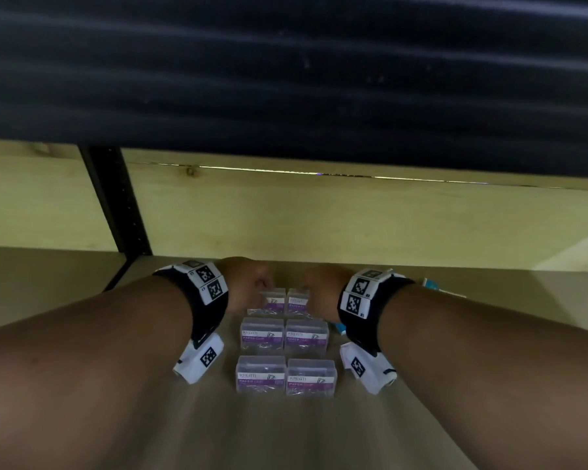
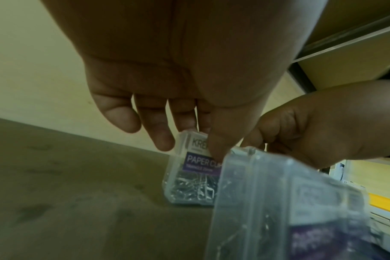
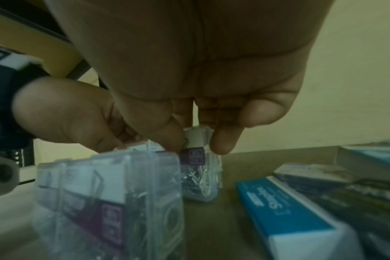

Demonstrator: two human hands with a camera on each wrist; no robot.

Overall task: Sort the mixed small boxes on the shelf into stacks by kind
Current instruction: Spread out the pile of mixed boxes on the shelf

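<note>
Several clear plastic paper-clip boxes with purple labels stand in two columns on the wooden shelf [image 1: 286, 435]. My left hand [image 1: 248, 283] pinches the top of the rear left box [image 1: 269, 305] between thumb and fingers; the left wrist view shows that grip [image 2: 189, 147] on the box [image 2: 191, 176]. My right hand [image 1: 323, 286] pinches the rear right box [image 1: 297, 303] the same way, its grip [image 3: 197, 146] on the box [image 3: 203, 176] plain in the right wrist view. The middle pair [image 1: 262, 334] and front pair [image 1: 311, 376] stand untouched.
Blue and white boxes [image 3: 289, 211] lie flat on the shelf just right of the clear ones, partly seen by my right wrist [image 1: 433, 284]. A black upright post [image 1: 116, 198] stands at the back left. The shelf's back wall is close behind my hands.
</note>
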